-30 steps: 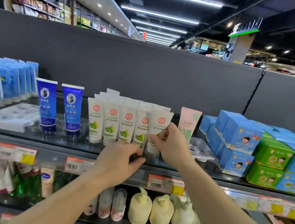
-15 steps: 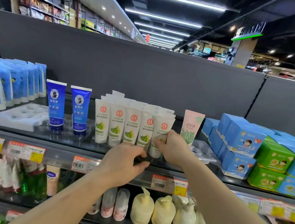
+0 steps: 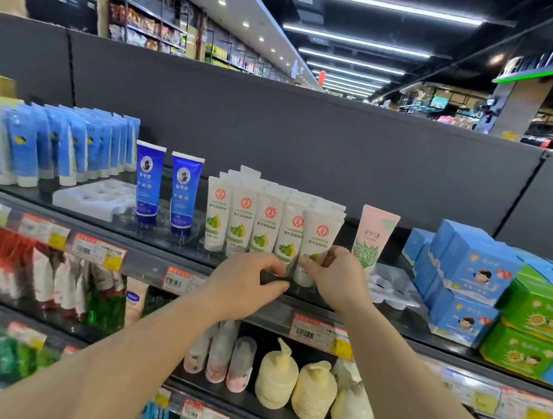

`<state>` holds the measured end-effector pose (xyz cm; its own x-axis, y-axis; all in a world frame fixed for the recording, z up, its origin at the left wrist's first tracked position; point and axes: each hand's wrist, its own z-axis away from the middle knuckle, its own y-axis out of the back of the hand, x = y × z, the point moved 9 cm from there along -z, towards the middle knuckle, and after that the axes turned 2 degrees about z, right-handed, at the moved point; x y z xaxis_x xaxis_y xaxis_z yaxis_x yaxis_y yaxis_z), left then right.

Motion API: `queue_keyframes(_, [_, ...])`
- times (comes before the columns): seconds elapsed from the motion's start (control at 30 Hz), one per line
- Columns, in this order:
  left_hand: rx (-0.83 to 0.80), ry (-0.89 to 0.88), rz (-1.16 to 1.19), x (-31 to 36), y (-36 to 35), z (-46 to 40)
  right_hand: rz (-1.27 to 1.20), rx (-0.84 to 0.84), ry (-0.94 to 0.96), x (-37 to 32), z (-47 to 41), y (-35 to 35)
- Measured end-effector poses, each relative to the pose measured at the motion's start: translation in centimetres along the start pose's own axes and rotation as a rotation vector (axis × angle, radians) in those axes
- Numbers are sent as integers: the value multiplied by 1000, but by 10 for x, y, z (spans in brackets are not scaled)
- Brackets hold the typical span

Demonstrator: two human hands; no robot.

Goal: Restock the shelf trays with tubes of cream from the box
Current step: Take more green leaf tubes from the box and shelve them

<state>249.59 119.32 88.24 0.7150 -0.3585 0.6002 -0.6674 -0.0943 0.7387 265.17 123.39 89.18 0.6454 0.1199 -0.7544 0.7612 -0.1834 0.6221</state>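
Note:
Several white cream tubes with red seals and green fruit labels (image 3: 268, 224) stand upright in rows in a clear tray on the top shelf. My right hand (image 3: 336, 278) pinches the lower part of the rightmost front white tube (image 3: 320, 235). My left hand (image 3: 246, 283) curls over the tray's front edge (image 3: 275, 280) just below the tubes. A lone pink and green tube (image 3: 373, 236) stands to the right. The box is not in view.
Two dark blue tubes (image 3: 163, 189) and an empty white tray (image 3: 95, 195) sit left of the white tubes, with light blue tubes (image 3: 62, 143) beyond. Blue boxes (image 3: 468, 265) and green boxes (image 3: 536, 307) fill the right. Pump bottles (image 3: 313, 386) stand on the shelf below.
My right hand has slid down the rightmost front tube to its lower part. My left hand stays at the tray's front edge. The camera has shifted slightly.

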Motion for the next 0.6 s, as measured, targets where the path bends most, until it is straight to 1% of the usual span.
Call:
queue_keyframes(0.2, [33, 28, 20, -7, 30, 31, -65, 160, -34, -11, 29, 17])
queue_keyframes(0.27, [60, 50, 32, -17, 47, 46, -99, 246, -41, -23, 50, 20])
queue_keyframes(0.33, [76, 75, 34, -32, 67, 66, -117, 272, -33, -42, 71, 9])
queue_keyframes(0.43, [90, 83, -62, -63, 105, 105, -65, 186, 6, -83, 101, -39])
queue_keyframes(0.6, [93, 146, -266, -140, 195, 188, 136, -54, 158, -176, 153, -174])
